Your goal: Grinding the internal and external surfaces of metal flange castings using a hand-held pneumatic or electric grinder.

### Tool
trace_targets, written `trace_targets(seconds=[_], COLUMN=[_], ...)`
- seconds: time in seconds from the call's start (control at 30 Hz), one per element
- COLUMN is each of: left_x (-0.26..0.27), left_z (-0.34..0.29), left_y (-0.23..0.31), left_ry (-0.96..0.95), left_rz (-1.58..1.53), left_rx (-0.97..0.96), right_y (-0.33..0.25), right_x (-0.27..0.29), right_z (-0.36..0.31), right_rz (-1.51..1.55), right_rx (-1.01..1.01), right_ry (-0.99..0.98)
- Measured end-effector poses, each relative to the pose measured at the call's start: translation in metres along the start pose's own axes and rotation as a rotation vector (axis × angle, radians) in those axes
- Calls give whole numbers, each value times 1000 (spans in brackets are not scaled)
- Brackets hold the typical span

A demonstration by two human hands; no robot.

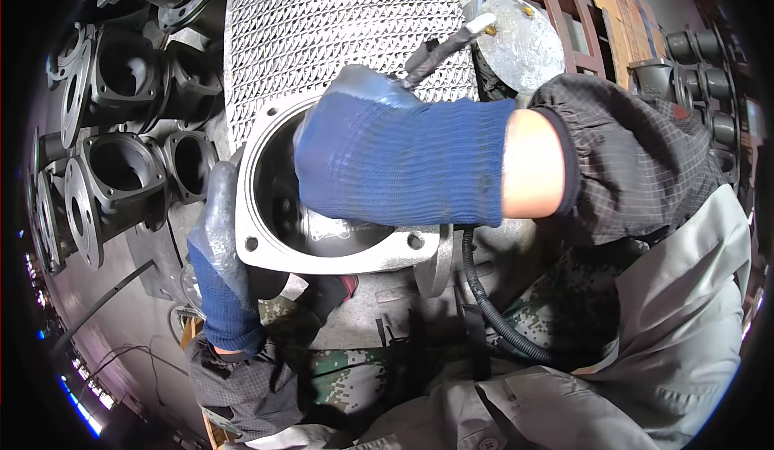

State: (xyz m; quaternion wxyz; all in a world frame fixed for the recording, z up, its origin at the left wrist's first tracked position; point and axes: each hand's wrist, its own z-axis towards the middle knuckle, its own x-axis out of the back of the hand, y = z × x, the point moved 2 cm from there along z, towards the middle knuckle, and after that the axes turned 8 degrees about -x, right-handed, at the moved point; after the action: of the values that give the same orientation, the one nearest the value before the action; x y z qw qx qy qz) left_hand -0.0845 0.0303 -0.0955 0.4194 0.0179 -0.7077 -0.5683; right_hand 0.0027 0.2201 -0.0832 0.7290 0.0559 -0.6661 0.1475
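A grey cast-metal valve body (367,261) lies before me, its square flange with corner holes facing up around a round opening. My left hand (218,220), in a blue glove with a grey coated palm, grips the flange's left side; some of its fingers are hidden behind the casting. My right hand (355,140), gloved in blue, is curled over the opening and covers its right part. What its fingers hold is hidden. Just beyond its knuckles, a black-wrapped rod (439,53) with a pale tip sticks out; I cannot tell whether it is in my grip.
Metal mesh (339,23) covers the work surface beyond the casting. Several similar castings (121,164) stand at the left, more pipe-like ones (693,67) at the far right. A round metal plate (524,47) is right of the mesh. A black corrugated hose (492,309) runs near my leg.
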Motion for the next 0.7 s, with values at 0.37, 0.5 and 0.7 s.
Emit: trace_targets(seconds=[0.37, 0.5, 0.7], left_x=[0, -2, -2], left_z=[0, 3, 1], left_y=[-2, 4, 4], left_ry=[-7, -31, -21], left_rz=[312, 361, 337], left_rx=[-271, -295, -243], right_y=[-6, -2, 6], right_x=[39, 36, -2], right_z=[5, 10, 5], right_rz=[-161, -190, 134], right_rx=[-40, 95, -12], right_ry=[-326, -420, -265])
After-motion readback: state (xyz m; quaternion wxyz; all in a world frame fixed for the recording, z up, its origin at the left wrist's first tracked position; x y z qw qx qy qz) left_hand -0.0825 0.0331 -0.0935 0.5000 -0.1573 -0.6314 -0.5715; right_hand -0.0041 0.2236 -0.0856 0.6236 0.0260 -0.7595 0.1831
